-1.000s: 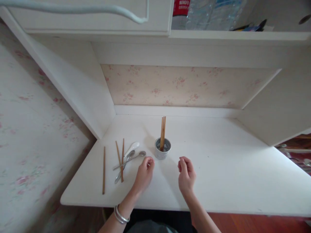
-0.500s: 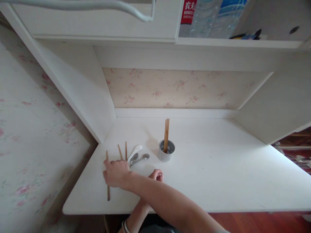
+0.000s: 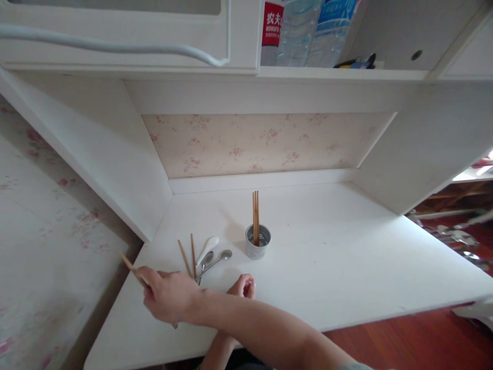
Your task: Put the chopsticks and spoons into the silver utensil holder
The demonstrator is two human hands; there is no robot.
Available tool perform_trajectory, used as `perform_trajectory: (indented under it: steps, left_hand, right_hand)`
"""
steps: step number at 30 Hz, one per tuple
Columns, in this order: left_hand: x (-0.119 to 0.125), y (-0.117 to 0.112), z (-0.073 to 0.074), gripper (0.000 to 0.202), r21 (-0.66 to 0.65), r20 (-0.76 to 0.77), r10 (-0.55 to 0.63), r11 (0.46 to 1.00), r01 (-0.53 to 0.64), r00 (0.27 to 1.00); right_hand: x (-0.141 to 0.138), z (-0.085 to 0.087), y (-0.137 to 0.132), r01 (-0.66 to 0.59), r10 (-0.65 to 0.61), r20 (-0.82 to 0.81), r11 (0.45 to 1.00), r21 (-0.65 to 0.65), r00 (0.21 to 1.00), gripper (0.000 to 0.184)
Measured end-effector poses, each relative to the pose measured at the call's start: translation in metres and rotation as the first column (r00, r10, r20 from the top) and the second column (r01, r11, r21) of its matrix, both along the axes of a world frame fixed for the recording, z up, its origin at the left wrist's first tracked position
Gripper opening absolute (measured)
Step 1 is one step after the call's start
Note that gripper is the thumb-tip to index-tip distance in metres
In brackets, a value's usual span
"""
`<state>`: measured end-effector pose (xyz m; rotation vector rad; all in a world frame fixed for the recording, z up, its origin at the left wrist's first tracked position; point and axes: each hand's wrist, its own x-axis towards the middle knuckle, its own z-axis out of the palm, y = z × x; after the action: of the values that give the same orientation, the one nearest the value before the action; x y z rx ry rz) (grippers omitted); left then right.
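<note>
My right arm reaches across to the left, over my left forearm. My right hand [image 3: 169, 295] is closed around a wooden chopstick [image 3: 131, 266], raised at a slant with its tip toward the wall. My left hand [image 3: 244, 285] rests near the desk's front with fingers curled; nothing shows in it. Beyond the left hand stands a perforated grey-white utensil cup [image 3: 257, 253] with several chopsticks [image 3: 256, 216] upright inside. Two loose chopsticks [image 3: 185, 259] lie left of a white spoon [image 3: 208, 248] and two metal spoons [image 3: 225, 255]; my right hand and arm are just in front.
The white desk [image 3: 308, 277] has a side panel [image 3: 96, 149] on its left and another on its right. Overhead are a cabinet door [image 3: 127, 59] with a long handle and a shelf holding water bottles [image 3: 298, 36]. Patterned wallpaper [image 3: 50, 221] covers the left wall.
My right hand has picked the leftmost chopstick up off the desk and tilted it. My left hand stays curled in about the same place. The camera view has shifted slightly.
</note>
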<state>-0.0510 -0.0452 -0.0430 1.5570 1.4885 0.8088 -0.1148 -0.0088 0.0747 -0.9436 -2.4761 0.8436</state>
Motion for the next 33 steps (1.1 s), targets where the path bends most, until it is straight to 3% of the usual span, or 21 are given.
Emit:
perform_trajectory:
  steps: [3, 5, 7, 9, 13, 16, 22, 28, 33]
  left_hand:
    - [0.000, -0.001, 0.000, 0.024, -0.004, 0.085, -0.038, 0.999, 0.039, 0.996]
    - [0.000, -0.004, 0.005, 0.022, 0.047, 0.101, -0.057, 0.998, 0.053, 0.993]
    - [0.001, -0.006, 0.014, 0.020, 0.105, 0.071, -0.057, 0.993, 0.049, 0.996]
    - [0.002, -0.007, 0.023, 0.021, 0.130, 0.035, -0.050, 0.991, 0.045, 0.998]
    - [0.005, -0.008, 0.032, 0.026, 0.128, -0.002, -0.059, 0.990, 0.059, 0.998]
    - [0.006, -0.008, 0.032, 0.026, 0.136, -0.024, -0.047, 0.989, 0.050, 0.999]
    - [0.007, -0.009, 0.033, 0.026, 0.132, -0.066, -0.024, 0.991, 0.033, 0.998]
    - [0.008, -0.009, 0.031, 0.026, 0.135, -0.085, -0.037, 0.990, 0.048, 0.996]
    - [0.008, -0.009, 0.029, 0.026, 0.133, -0.081, -0.043, 0.990, 0.053, 0.996]
  right_hand:
    - [0.043, 0.025, -0.001, 0.074, -0.103, -0.331, 0.993, -0.096, 0.938, 0.050]
    - [0.075, 0.035, 0.006, 0.145, -0.234, -0.540, 0.968, -0.202, 0.809, 0.048]
    - [0.108, 0.042, 0.019, 0.218, -0.367, -0.689, 0.930, -0.298, 0.625, 0.041]
    - [0.142, 0.049, 0.036, 0.298, -0.478, -0.744, 0.877, -0.377, 0.467, 0.029]
    - [0.201, 0.054, 0.069, 0.476, -0.584, -0.738, 0.783, -0.401, 0.339, 0.024]
    - [0.225, 0.041, 0.087, 0.566, -0.647, -0.679, 0.721, -0.399, 0.347, 0.031]
    - [0.234, -0.003, 0.096, 0.701, -0.722, -0.495, 0.658, -0.274, 0.484, 0.037]
    - [0.232, -0.017, 0.092, 0.745, -0.725, -0.346, 0.659, -0.102, 0.595, 0.040]
    - [0.230, -0.020, 0.089, 0.723, -0.705, -0.327, 0.685, -0.088, 0.629, 0.035]
